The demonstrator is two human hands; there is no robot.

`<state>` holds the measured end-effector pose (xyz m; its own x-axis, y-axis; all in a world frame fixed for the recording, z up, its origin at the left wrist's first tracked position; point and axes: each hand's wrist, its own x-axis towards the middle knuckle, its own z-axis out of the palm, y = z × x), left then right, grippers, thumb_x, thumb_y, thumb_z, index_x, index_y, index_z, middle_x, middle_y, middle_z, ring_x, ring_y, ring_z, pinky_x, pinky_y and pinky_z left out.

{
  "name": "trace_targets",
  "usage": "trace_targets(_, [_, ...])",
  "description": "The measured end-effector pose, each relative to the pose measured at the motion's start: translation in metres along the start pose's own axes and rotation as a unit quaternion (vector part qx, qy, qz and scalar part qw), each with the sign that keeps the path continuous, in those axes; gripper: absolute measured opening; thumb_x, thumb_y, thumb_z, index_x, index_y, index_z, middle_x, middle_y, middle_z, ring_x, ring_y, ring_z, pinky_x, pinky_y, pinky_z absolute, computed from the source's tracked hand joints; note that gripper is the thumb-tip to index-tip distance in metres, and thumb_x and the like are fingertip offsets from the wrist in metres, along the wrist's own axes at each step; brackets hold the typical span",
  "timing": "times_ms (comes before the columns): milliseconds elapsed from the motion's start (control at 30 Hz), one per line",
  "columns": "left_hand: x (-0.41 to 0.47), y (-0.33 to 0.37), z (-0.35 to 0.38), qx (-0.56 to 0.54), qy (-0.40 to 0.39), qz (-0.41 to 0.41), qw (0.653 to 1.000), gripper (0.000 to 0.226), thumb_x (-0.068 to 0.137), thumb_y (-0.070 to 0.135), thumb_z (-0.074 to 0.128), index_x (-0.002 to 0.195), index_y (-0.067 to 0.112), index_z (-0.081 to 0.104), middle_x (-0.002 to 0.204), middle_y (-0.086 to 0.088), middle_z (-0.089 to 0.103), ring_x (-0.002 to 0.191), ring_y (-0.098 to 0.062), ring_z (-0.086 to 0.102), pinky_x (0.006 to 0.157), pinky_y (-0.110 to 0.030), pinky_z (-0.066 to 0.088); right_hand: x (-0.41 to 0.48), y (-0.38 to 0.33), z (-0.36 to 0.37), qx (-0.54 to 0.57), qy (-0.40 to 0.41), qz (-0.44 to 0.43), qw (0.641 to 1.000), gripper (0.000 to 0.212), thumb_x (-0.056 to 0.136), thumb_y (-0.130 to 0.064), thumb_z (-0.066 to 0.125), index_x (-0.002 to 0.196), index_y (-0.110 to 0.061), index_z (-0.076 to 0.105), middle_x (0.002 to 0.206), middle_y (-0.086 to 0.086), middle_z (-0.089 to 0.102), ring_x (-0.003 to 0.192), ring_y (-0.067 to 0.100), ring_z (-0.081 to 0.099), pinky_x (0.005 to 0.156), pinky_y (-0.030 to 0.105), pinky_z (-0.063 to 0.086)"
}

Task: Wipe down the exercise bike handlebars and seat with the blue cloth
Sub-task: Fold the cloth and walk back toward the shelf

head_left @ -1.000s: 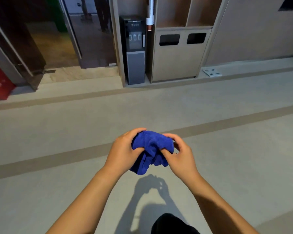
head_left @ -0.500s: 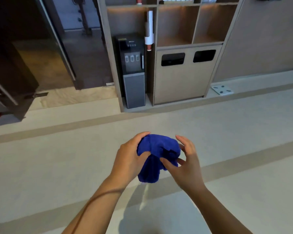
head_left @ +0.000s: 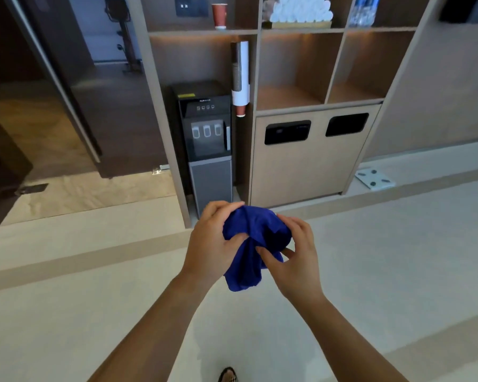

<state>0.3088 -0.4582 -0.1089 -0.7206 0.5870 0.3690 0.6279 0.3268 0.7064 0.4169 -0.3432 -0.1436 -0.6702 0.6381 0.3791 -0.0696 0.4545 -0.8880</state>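
The blue cloth [head_left: 253,244] is bunched in mid-air in front of the person, above the pale floor [head_left: 384,271], with one loose end hanging down. The left hand [head_left: 214,244] clasps its left side, thumb pressed into the fabric. The right hand [head_left: 298,260] pinches the right side between thumb and fingers. Beyond the hands stands a black water dispenser [head_left: 209,144] in a wooden shelving unit [head_left: 295,67], with a cup dispenser tube [head_left: 240,78] beside it. An exercise bike [head_left: 123,34] shows far back through the doorway.
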Motion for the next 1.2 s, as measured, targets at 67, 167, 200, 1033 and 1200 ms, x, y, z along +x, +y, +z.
trace_targets(67, [0.054, -0.016, 0.001, 0.002, -0.005, 0.012, 1.0, 0.044, 0.083, 0.014, 0.065, 0.124, 0.026, 0.053, 0.12, 0.007, 0.053, 0.101, -0.002, 0.047, 0.08, -0.007, 0.039, 0.053, 0.012, 0.016, -0.002, 0.013, -0.004, 1.0, 0.057, 0.071, -0.01, 0.078, 0.118, -0.028, 0.051, 0.115, -0.02, 0.047, 0.105, -0.002, 0.05, 0.078, 0.015, 0.051])
trace_targets(167, [0.131, -0.035, 0.005, -0.026, -0.004, 0.013, 1.0, 0.048, 0.083, 0.01, 0.065, 0.124, 0.028, 0.051, 0.121, 0.01, 0.055, 0.105, -0.003, 0.05, 0.087, -0.014, 0.043, 0.129, 0.029, 0.039, 0.003, 0.022, -0.007, 1.0, 0.053, 0.073, -0.011, 0.076, 0.111, -0.038, 0.051, 0.109, -0.023, 0.053, 0.101, 0.0, 0.053, 0.076, 0.016, 0.052])
trace_targets(200, [0.153, -0.041, 0.006, -0.037, -0.008, 0.013, 0.999, 0.05, 0.082, 0.008, 0.065, 0.124, 0.031, 0.051, 0.121, 0.013, 0.055, 0.107, -0.002, 0.05, 0.089, -0.017, 0.044, 0.152, 0.034, 0.045, 0.005, 0.025, -0.003, 1.0, 0.052, 0.074, -0.011, 0.075, 0.108, -0.042, 0.051, 0.106, -0.022, 0.054, 0.099, 0.0, 0.055, 0.075, 0.016, 0.052])
trace_targets(1033, [0.658, -0.171, 0.012, 0.044, 0.11, 0.103, 0.988, 0.058, 0.079, 0.017, 0.066, 0.13, 0.03, 0.042, 0.13, 0.017, 0.044, 0.122, 0.0, 0.042, 0.103, -0.026, 0.04, 0.704, 0.112, 0.207, 0.109, -0.046, -0.125, 0.985, 0.031, 0.081, -0.011, 0.068, 0.094, -0.037, 0.056, 0.097, -0.01, 0.061, 0.089, 0.001, 0.059, 0.073, 0.015, 0.051])
trace_targets(1200, [0.726, -0.201, -0.016, 0.113, 0.102, 0.161, 0.975, 0.069, 0.081, 0.007, 0.062, 0.138, 0.032, 0.032, 0.147, 0.012, 0.029, 0.128, 0.013, 0.026, 0.102, -0.005, 0.027, 0.773, 0.093, 0.241, 0.114, -0.006, -0.176, 0.978, 0.033, 0.08, -0.009, 0.068, 0.094, -0.037, 0.057, 0.096, -0.013, 0.061, 0.091, 0.001, 0.059, 0.075, 0.015, 0.05])
